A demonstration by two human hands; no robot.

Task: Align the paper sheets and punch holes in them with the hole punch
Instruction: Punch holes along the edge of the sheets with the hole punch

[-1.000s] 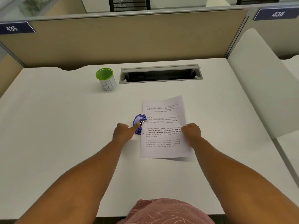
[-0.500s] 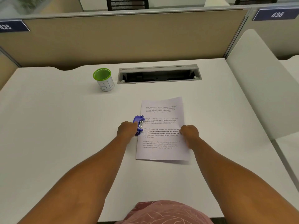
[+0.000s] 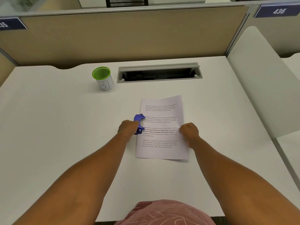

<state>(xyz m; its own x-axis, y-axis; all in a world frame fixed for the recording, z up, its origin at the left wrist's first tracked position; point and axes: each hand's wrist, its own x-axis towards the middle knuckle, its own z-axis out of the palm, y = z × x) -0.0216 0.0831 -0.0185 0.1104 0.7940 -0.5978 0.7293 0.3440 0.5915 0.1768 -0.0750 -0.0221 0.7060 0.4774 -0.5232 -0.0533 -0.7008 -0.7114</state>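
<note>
A blue partition sign (image 3: 278, 11) reads "436"; another sign (image 3: 11, 24) shows "35". The green-rimmed cup (image 3: 103, 78) bears "BI". The paper sheets (image 3: 162, 129) read "Village life is a peaceful, close-knit".

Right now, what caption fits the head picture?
Left hand grips purple hole punch on paper sheets.

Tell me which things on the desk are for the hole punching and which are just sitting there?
For the job: paper sheets, purple hole punch, left hand on the punch, right hand holding the sheets.
Just sitting there: green-rimmed cup, cable tray.
</note>
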